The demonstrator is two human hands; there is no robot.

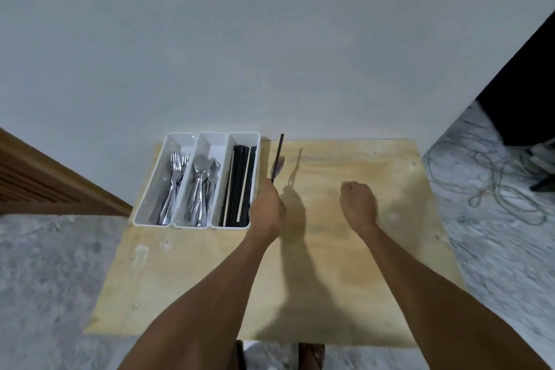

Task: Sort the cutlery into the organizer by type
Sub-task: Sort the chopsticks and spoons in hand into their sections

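A white organizer (196, 136) with three long compartments stands at the table's far left. Forks (174, 177) fill the left one, spoons (202, 186) the middle one, black chopsticks (241, 183) the right one. My left hand (267, 204) is just right of the organizer, shut on a dark chopstick (278, 156) that points up and away, and on a metal spoon (277, 166) whose bowl shows behind the stick. My right hand (359, 204) hovers over the table's middle right, fingers curled into a loose fist with nothing visible in it.
The plywood table (345, 279) butts against a white wall. Marble floor surrounds it, with a coil of cable (492, 186) on the right. A wooden frame (45, 186) runs along the left. My feet show below the table's near edge.
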